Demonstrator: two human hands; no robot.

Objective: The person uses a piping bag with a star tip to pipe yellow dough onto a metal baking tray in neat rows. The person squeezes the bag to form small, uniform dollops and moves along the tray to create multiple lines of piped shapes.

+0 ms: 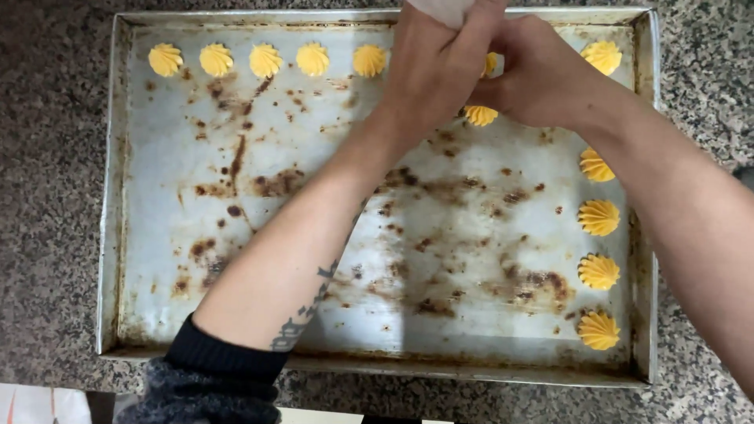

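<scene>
A worn, stained metal baking tray [236,235] lies on a speckled granite counter [47,157]. Yellow star-shaped dough swirls [265,60] run in a row along the tray's far edge, and more yellow swirls [598,217] go down its right side. My left hand [436,63] grips the top of a white piping bag [444,9] above the far middle of the tray. My right hand [542,74] is closed around the bag lower down, beside the left. One fresh swirl [481,115] sits just below both hands. The bag's tip is hidden.
The tray's raised rim [644,196] encloses a bare, brown-spotted middle and left area. Granite counter surrounds the tray on all sides. A pale object [39,404] shows at the bottom left corner. My left sleeve [212,377] is dark.
</scene>
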